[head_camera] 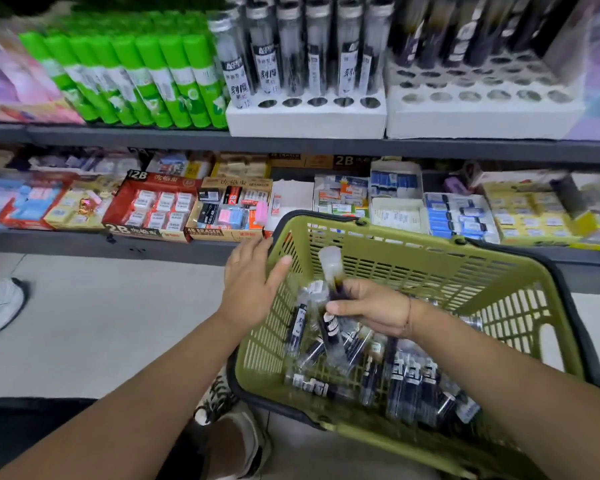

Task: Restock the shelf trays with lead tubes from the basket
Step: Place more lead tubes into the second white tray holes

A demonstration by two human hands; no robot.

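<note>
A stationery shelf (291, 145) fills the upper half of the view, its top tier carrying two white foam trays: the left tray (305, 117), beside a block of green glue sticks (136, 77), has tubes standing in its back rows and an empty front row of holes, while the right tray (482, 112) shows several empty rows toward its front edge. On the floor below, an olive-green basket (499, 271) sits tilted, a loose heap of lead tubes (413, 382) lying across its bottom. The person's right hand (374, 308) is inside the basket, fingers curled tight around a small bundle of tubes (329, 296), caps pointing up; the exact count in the bundle is unclear. The left hand (253, 285) hovers at the basket's left rim, fingers spread and flat, holding nothing. The step in hand appears to be picking stock from the basket; the next move likely calls for lifting the bundle to the top tier and seating tubes upright, one per hole, in the empty front rows.
</note>
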